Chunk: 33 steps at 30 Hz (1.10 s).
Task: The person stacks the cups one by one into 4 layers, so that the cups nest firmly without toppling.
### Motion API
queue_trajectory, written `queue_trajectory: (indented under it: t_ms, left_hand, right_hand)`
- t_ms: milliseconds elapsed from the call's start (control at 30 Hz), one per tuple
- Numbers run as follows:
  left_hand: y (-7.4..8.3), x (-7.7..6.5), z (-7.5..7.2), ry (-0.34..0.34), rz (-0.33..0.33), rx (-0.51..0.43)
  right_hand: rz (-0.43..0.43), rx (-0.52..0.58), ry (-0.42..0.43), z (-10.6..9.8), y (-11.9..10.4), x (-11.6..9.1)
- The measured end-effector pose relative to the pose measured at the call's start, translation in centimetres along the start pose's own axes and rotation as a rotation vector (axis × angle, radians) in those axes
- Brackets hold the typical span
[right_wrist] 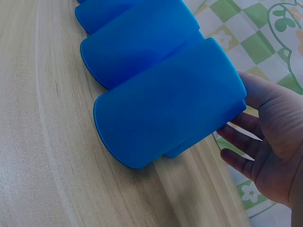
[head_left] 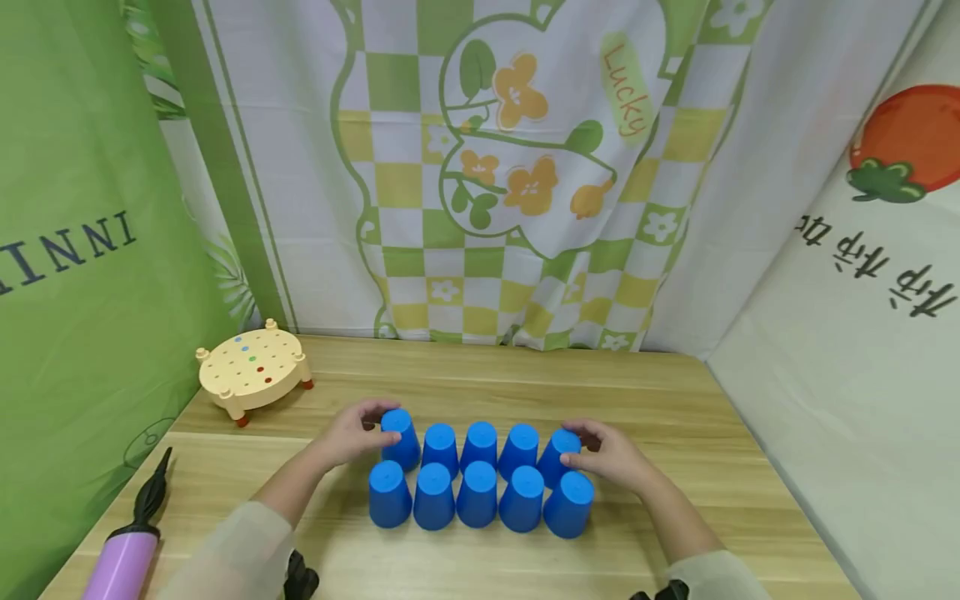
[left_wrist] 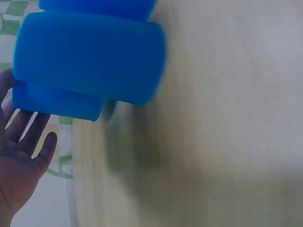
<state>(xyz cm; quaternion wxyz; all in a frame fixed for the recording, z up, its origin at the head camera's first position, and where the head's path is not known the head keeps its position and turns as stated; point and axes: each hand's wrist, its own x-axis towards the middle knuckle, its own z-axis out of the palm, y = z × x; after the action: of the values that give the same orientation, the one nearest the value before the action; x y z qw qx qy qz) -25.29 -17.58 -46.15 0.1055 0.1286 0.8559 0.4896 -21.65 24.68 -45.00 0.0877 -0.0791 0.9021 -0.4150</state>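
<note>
Two rows of blue plastic cups, all upside down, stand on the wooden table. My left hand [head_left: 356,435] grips the back row's left end cup [head_left: 402,442], thumb on its near side and fingers at the far side. At the other end of that row, my right hand [head_left: 611,454] pinches the right end cup [head_left: 557,462] between thumb and fingers. Directly before these stand the front row's left end cup [head_left: 389,496] and right end cup [head_left: 570,507]. In both wrist views a front cup [left_wrist: 90,56] partly hides the held one, and the other fingers spread loosely.
A cream pegboard stool [head_left: 255,367] with small coloured dots stands at the back left. At the left front lies a purple hand pump [head_left: 123,562] with a black nozzle. Printed curtains [head_left: 525,292] close off the back and sides of the table [head_left: 465,571].
</note>
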Motion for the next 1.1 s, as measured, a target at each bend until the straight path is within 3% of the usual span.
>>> queue_trajectory:
  t_ms: [167,300,600,800,1100]
  left_hand:
    - [1.5,1.8,-0.1,0.058,0.006,0.003]
    - [2.7,3.5,0.7,0.099,-0.006,-0.004]
    - [4.3,6.5,3.1,0.101,-0.008,0.001]
    - [4.9,7.4,4.3,0.073,-0.017,0.050]
    - [4.9,7.2,5.7,0.036,-0.024,0.089]
  right_hand:
    - [-0.003,-0.005,-0.001,0.0,0.2,0.0]
    - [-0.013,-0.006,0.004,0.1,0.4,0.0]
    - [-0.026,0.001,0.001,0.0,0.6,0.0]
    - [-0.017,0.002,0.004,0.0,0.6,0.0]
    - [-0.007,0.002,0.020,0.1,0.7,-0.2]
